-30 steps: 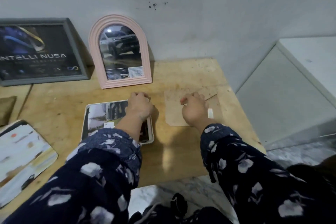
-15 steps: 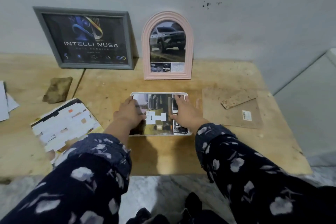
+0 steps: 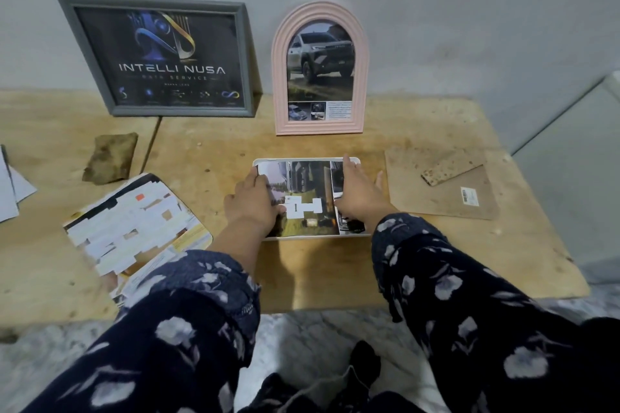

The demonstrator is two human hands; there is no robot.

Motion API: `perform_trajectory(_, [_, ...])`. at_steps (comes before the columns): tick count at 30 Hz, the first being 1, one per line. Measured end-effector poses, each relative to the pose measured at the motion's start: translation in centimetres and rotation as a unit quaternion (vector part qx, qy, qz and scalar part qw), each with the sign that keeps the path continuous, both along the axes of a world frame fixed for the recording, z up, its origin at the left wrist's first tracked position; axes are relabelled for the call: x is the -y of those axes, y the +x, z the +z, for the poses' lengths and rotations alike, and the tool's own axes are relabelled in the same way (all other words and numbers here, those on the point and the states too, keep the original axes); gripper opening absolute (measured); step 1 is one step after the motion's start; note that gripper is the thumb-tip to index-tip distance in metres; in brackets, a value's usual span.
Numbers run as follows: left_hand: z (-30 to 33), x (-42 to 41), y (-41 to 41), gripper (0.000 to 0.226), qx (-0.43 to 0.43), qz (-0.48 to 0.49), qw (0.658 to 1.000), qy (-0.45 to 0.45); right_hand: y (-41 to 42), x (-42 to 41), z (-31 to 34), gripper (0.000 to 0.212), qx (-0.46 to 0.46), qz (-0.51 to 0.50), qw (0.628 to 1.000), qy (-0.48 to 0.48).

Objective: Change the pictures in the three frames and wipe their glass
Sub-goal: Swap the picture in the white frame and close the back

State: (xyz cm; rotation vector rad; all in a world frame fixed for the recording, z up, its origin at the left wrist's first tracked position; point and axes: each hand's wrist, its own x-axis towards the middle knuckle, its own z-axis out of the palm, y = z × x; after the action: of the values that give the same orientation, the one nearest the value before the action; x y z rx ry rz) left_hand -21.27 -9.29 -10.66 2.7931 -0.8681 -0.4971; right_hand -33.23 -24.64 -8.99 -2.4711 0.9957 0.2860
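Observation:
A white rounded frame (image 3: 303,235) lies flat on the wooden table (image 3: 302,265), with a printed picture (image 3: 305,184) lying in it. My left hand (image 3: 251,203) rests on the picture's left side, fingers curled at its edge. My right hand (image 3: 359,194) lies flat on the right side, fingers spread toward the far corner. A grey frame (image 3: 161,54) with a dark "INTELLI NUSA" poster and a pink arched frame (image 3: 320,70) with a car picture lean against the wall behind.
A brown backing board (image 3: 446,194) with a cork-like strip (image 3: 453,166) on it lies to the right. A brown cloth (image 3: 110,157) lies at the left. A torn picture sheet (image 3: 134,225) sits near the front left; white papers (image 3: 10,191) at the left edge.
My right hand left the backing board and came onto the picture in the white frame. The view swung left, bringing the grey frame and cloth into sight. Both hands now press the picture.

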Motion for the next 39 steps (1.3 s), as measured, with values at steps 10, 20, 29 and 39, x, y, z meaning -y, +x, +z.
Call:
perform_trajectory(10, [0.4, 0.2, 0.5, 0.071, 0.005, -0.012, 1.0, 0.003, 0.4, 0.1, -0.1, 0.102, 0.04, -0.044, 0.998, -0.004])
perform_trajectory(20, [1.3, 1.2, 0.5, 0.067, 0.0, -0.001, 0.999, 0.046, 1.0, 1.3, -0.2, 0.107, 0.042, -0.025, 0.998, -0.038])
perform_trajectory(29, [1.6, 1.8, 0.1, 0.059, -0.009, 0.024, 0.998, 0.058, -0.5, 0.5, -0.1, 0.086, 0.062, 0.01, 0.996, -0.065])
perform_trajectory(39, [0.6, 1.5, 0.4, 0.105, -0.117, 0.135, 0.977, -0.114, -0.9, 1.0, 1.3, 0.056, 0.273, -0.109, 0.935, 0.201])
